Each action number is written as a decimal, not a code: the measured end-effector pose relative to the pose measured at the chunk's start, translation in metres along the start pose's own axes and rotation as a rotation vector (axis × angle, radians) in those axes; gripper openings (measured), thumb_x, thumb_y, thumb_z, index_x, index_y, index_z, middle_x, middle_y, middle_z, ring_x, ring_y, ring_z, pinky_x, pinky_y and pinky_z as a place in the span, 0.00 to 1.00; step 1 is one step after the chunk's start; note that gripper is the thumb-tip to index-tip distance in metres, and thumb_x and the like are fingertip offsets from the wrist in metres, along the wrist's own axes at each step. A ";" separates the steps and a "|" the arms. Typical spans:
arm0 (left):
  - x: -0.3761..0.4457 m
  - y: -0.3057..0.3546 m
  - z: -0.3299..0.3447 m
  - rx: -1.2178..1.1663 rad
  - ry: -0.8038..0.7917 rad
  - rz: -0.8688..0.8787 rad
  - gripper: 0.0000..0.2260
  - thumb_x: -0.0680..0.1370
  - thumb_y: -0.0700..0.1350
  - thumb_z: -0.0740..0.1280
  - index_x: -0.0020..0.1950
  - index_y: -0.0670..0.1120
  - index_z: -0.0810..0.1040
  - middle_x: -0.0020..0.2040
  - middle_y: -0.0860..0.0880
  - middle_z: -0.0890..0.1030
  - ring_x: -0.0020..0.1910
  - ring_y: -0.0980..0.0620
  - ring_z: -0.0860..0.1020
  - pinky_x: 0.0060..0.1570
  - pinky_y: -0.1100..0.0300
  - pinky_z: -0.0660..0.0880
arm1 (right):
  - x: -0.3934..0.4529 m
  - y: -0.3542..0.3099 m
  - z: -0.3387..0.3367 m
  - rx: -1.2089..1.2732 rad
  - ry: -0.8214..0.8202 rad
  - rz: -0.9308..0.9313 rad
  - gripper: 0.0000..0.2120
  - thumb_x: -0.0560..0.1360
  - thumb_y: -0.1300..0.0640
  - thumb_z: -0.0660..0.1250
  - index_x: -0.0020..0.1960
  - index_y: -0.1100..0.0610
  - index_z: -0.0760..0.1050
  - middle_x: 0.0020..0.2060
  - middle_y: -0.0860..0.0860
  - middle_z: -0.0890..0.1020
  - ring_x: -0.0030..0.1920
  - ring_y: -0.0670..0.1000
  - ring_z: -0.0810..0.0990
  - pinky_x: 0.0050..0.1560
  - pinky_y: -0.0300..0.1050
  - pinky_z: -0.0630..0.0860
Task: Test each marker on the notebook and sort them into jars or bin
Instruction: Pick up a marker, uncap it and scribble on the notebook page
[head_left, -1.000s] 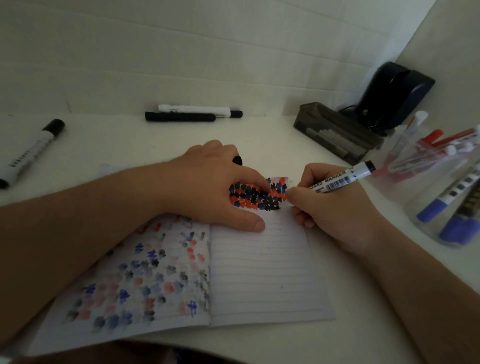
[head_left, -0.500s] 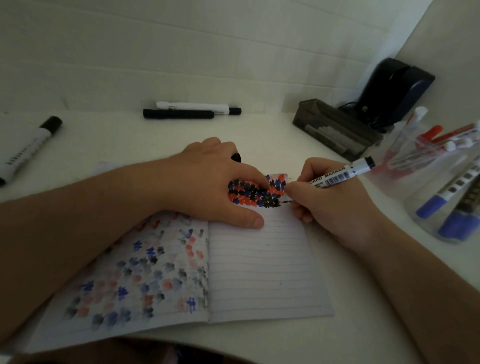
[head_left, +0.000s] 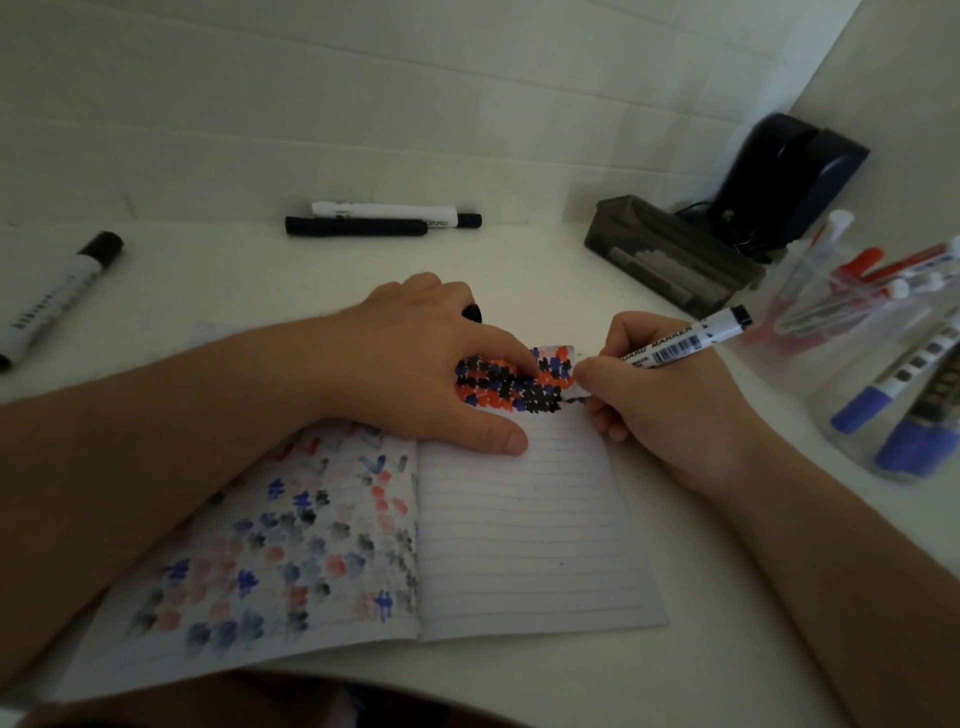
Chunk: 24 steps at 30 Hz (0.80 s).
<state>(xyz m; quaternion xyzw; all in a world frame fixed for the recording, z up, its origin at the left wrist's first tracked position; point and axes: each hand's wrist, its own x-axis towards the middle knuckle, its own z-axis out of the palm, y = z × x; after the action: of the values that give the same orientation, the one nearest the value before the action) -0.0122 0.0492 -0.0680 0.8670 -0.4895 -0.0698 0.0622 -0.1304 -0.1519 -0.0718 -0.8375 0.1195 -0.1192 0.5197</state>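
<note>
Marker in use (head_left: 685, 343): white barrel with barcode and black end, slanted up toward the table's right edge, tip down on the notebook's right page beside the coloured marks, pinched in the right hand.
Right hand (head_left: 660, 400): curled round the marker near the tip, fingers (head_left: 597, 371) pressed together on the barrel, heel resting on the table at the page's right edge.
Notebook (head_left: 519, 545): lying open near the front edge of the table; left page covered in faded blue, red and black blotches, right page lined and mostly bare, dense patch of black, red and blue marks (head_left: 511, 387) at its top.
Left hand (head_left: 415, 364): lying flat across the top of the notebook, thumb stretched out along the right page, forefinger resting on the patch of marks, other fingers bent over a small black object (head_left: 471, 313), likely a cap; whether gripped or merely covered cannot be told.
Jars (head_left: 883, 364): clear, at the right edge of the table, one holding red-capped markers, the nearer holding blue-capped ones.
Bin (head_left: 670, 254): dark tray toward the back right corner.
Loose markers: black one (head_left: 356, 227) and white one (head_left: 395, 212) side by side along the back edge; another white one with black cap (head_left: 57, 299) near the left edge.
Dark device (head_left: 789, 171): standing in the back right corner behind the bin.
</note>
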 end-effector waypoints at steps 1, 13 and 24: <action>0.000 0.000 0.000 0.002 -0.001 0.000 0.37 0.62 0.84 0.52 0.70 0.79 0.59 0.48 0.60 0.64 0.50 0.55 0.64 0.49 0.56 0.62 | 0.000 0.001 0.000 -0.004 0.001 -0.005 0.11 0.75 0.67 0.70 0.37 0.63 0.72 0.28 0.57 0.81 0.28 0.51 0.79 0.27 0.39 0.76; -0.003 -0.001 0.001 -0.180 0.124 0.014 0.17 0.85 0.56 0.56 0.73 0.68 0.60 0.49 0.59 0.70 0.52 0.56 0.69 0.53 0.56 0.66 | 0.004 0.002 -0.004 0.225 -0.002 -0.018 0.15 0.76 0.66 0.71 0.36 0.56 0.70 0.25 0.55 0.72 0.23 0.52 0.67 0.23 0.40 0.62; -0.003 -0.004 0.000 -0.415 0.268 0.063 0.07 0.83 0.51 0.63 0.61 0.56 0.71 0.55 0.61 0.83 0.53 0.65 0.79 0.53 0.62 0.77 | 0.002 0.001 -0.017 0.692 -0.236 -0.020 0.18 0.69 0.50 0.62 0.50 0.59 0.83 0.35 0.55 0.77 0.31 0.52 0.67 0.27 0.39 0.61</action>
<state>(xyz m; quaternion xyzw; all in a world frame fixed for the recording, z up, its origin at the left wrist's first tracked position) -0.0098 0.0538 -0.0683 0.8215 -0.4786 -0.0513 0.3055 -0.1336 -0.1674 -0.0647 -0.6211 0.0033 -0.0602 0.7814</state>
